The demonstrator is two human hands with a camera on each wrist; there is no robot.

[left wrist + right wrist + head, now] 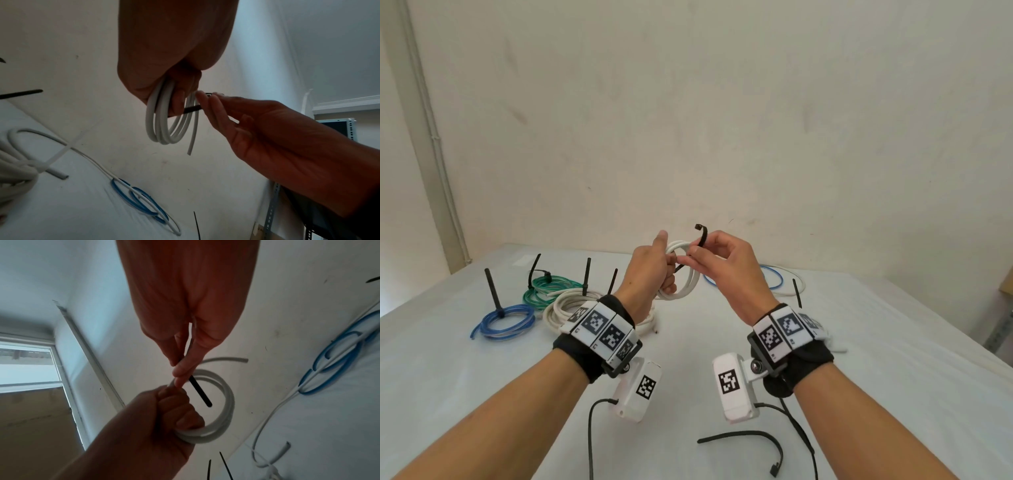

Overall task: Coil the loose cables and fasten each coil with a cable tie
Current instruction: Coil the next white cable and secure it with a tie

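Nearest, on the white table (893,394), a spare black tie (750,442) lies flat below the wrists, untouched. Up off the table, both hands meet at chest height. Left hand (650,270) is fisted round one side of the small white coil (690,274), fingers curled through its opening, so the coil hangs from that fist with a loose end dangling. Right hand (726,263) pinches the black cable tie (702,236) between thumb and fingertips, just beside the left knuckles. Key relation: the tie's long axis crosses the coil's strands, pointed tail poking through the coil's opening toward the left hand, head end arching up above the right fingers. Right hand is nearer the tie's head; left is nearer the tail. Judged next: bend the tail round the bundle and feed it into the head. Farther back left, blue coil (503,320), green coil (548,287) and big white coil (571,305) sit already tied. Far right, loose blue and white cable (774,277) is still uncoiled.
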